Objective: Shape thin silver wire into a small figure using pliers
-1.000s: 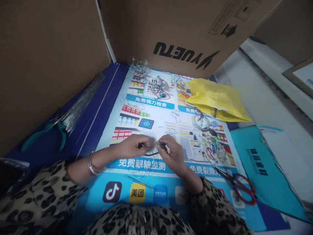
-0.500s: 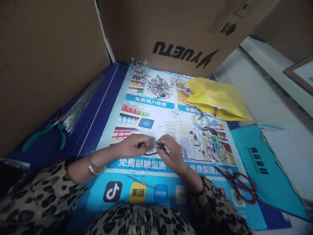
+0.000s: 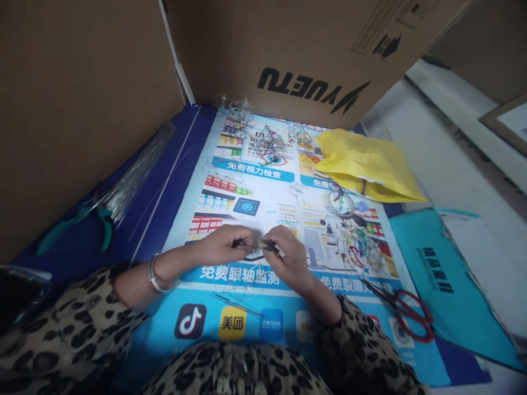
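Tiny wire [image 3: 258, 243] obscured between hands [image 3: 255, 252]

Both hands meet at the middle of the poster [image 3: 230, 164], left hand [image 3: 220, 247] beside right hand [image 3: 288, 258]. Pliers [image 3: 88, 222] and a wire bundle [image 3: 135, 175] lie left; scissors [image 3: 405, 307] right; a bag [image 3: 370, 167] behind them; a carton [image 3: 308, 55] at the back

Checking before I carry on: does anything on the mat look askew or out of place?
Nothing looks damaged. Loose wire pieces lie scattered over the printed mat, and the red scissors lie open at its right edge. Both hands pinch one small wire piece.
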The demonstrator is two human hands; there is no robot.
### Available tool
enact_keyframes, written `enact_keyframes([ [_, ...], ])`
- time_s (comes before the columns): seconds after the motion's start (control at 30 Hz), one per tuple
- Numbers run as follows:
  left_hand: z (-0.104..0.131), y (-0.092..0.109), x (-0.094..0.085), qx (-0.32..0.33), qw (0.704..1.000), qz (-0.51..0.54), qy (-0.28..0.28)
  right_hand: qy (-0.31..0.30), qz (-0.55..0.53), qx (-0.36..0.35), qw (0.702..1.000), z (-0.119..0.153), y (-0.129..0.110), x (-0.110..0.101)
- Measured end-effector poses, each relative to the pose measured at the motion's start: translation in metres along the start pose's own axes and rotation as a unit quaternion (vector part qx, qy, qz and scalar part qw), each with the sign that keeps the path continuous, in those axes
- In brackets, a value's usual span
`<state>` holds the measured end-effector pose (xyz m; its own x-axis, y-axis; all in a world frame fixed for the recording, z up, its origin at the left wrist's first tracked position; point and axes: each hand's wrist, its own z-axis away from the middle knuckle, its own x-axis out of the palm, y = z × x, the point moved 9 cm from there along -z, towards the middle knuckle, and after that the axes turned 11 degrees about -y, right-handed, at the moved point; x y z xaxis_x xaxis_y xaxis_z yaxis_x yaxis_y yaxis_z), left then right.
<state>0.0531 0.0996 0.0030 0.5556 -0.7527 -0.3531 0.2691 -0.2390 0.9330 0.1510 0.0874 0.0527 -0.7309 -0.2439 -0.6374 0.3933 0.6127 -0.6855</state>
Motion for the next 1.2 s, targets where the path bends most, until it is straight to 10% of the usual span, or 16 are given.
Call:
enact_keyframes([
  [1.03, -0.001, 0.01, -0.002, 0.022, 0.999, 0.023, -0.002, 0.015, -0.049, 0.136, 0.989, 0.004, 0.019, -0.009],
  [1.2, 0.0, 0.006, -0.002, 0.004, 0.999, 0.037, 0.0, 0.108, -0.164, 0.172, 0.965, 0.019, 0.035, -0.025],
])
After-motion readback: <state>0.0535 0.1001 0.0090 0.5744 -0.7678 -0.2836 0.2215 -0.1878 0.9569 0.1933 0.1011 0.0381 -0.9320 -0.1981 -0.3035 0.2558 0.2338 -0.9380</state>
